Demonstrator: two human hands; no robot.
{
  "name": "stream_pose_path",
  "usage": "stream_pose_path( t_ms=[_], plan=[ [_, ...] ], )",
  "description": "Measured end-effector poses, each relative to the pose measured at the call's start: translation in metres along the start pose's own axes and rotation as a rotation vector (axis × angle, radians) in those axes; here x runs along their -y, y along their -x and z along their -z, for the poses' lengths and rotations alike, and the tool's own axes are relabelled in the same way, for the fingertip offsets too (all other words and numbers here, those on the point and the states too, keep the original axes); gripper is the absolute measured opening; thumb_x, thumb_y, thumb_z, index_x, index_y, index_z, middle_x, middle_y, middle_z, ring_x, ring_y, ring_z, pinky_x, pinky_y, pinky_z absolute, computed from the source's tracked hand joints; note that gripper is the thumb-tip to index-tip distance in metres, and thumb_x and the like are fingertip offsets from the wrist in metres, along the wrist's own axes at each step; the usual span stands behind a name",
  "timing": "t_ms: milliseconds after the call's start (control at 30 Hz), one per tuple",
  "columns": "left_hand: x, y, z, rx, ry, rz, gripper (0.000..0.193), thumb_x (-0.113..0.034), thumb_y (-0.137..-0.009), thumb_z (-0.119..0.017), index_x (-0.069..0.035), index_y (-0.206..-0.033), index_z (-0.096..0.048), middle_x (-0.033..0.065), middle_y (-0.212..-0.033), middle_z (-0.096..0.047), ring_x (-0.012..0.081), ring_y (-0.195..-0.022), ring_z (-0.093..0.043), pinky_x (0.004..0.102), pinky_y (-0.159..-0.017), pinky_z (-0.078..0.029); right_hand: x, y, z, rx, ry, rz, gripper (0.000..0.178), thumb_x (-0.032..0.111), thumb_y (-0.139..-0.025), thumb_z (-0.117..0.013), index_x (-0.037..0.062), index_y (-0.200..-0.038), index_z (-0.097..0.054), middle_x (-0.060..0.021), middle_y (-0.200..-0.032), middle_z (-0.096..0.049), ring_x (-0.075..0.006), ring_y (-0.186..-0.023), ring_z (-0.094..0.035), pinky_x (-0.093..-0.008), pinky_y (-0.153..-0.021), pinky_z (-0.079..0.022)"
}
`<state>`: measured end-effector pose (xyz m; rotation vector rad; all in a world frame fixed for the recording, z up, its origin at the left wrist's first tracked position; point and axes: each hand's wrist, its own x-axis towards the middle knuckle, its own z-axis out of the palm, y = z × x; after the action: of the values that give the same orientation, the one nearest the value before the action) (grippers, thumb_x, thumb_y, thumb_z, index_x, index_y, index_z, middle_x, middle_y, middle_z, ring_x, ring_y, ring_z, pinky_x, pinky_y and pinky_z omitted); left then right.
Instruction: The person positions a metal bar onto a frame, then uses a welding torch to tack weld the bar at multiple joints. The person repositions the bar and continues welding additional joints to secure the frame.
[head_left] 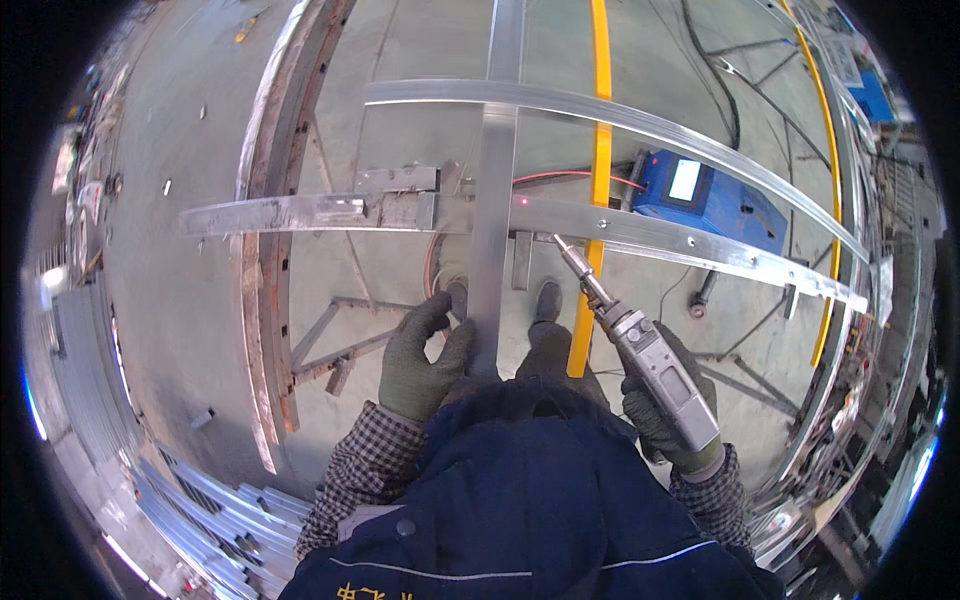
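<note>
Grey metal makes up most of the head view: a long flat tube (pixel 490 270) runs straight away from the person, with an upper crossbar (pixel 440 92) lying over it and a lower crossbar (pixel 650 230) passing beneath it. The right hand (pixel 650 415), in a dark grey-green glove, is closed around a grey handheld tool (pixel 672 380) to the right of the tube. The tool tilts up and leftward, its narrow nozzle (pixel 577 262) ending at the near edge of the lower crossbar; whether the tip touches cannot be told. A small red dot of light (pixel 524 201) shows on that crossbar, just right of the tube. The left hand (pixel 425 355), gloved alike, is open, thumb apart from the fingers, at the left edge of the tube's near end; whether it touches the metal is unclear.

A yellow bar (pixel 601 150) runs beside the tube on its right, between it and a blue machine (pixel 730 210) with a bright screen (pixel 685 180). On the left, the lower crossbar reaches across a rusty beam (pixel 265 290). More silvery metal lengths (pixel 230 520) lie at lower left, and the person's dark blue jacket (pixel 540 490) fills the bottom
</note>
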<state>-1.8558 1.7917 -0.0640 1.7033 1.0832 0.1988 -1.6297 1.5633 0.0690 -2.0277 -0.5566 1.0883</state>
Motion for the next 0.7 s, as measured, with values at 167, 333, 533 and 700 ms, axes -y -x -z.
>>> stream_pose_path(
  t_ms=[167,333,533,700],
  plan=[
    [-0.047,-0.063,0.018,-0.05,-0.479,-0.606,0.056,-0.028,-0.094,-0.082,0.0,-0.14,-0.066,0.0236,-0.141,-0.066,0.0426,-0.133,-0.063,0.0509,-0.112,-0.053,0.001,0.011,-0.019,-0.103,0.177,0.154,0.076,0.024,-0.095,-0.086,0.0004,-0.157,-0.05,-0.0149,-0.131,-0.076,-0.0185,-0.11,-0.075,-0.0316,-0.093,-0.06],
    [-0.077,-0.112,-0.001,0.085,-0.757,-0.852,0.065,-0.041,-0.096,-0.076,-0.008,-0.15,-0.059,0.018,-0.16,-0.05,0.0453,-0.152,-0.044,0.0571,-0.121,-0.04,-0.02,0.019,-0.033,-0.215,-0.023,0.114,0.073,0.021,-0.096,-0.084,0.0001,-0.157,-0.051,-0.0155,-0.132,-0.075,-0.0188,-0.109,-0.075,-0.0316,-0.093,-0.06],
    [-0.074,-0.109,-0.003,0.14,-0.788,-0.834,0.065,-0.042,-0.096,-0.076,-0.008,-0.15,-0.061,0.0205,-0.158,-0.052,0.0467,-0.151,-0.045,0.0574,-0.12,-0.042,-0.015,0.024,-0.038,-0.235,0.043,0.164,0.073,0.017,-0.095,-0.083,0.001,-0.158,-0.05,-0.0159,-0.134,-0.075,-0.0213,-0.111,-0.077,-0.0329,-0.092,-0.06],
    [-0.061,-0.095,0.017,0.216,-0.532,-0.757,0.057,-0.03,-0.094,-0.08,-0.007,-0.143,-0.065,0.0208,-0.147,-0.061,0.0431,-0.138,-0.058,0.0523,-0.115,-0.05,0.0,0.023,-0.059,-0.251,0.116,0.005,0.077,0.022,-0.092,-0.086,0.001,-0.157,-0.051,-0.0175,-0.133,-0.075,-0.0247,-0.114,-0.077,-0.0342,-0.096,-0.06]
  ],
)
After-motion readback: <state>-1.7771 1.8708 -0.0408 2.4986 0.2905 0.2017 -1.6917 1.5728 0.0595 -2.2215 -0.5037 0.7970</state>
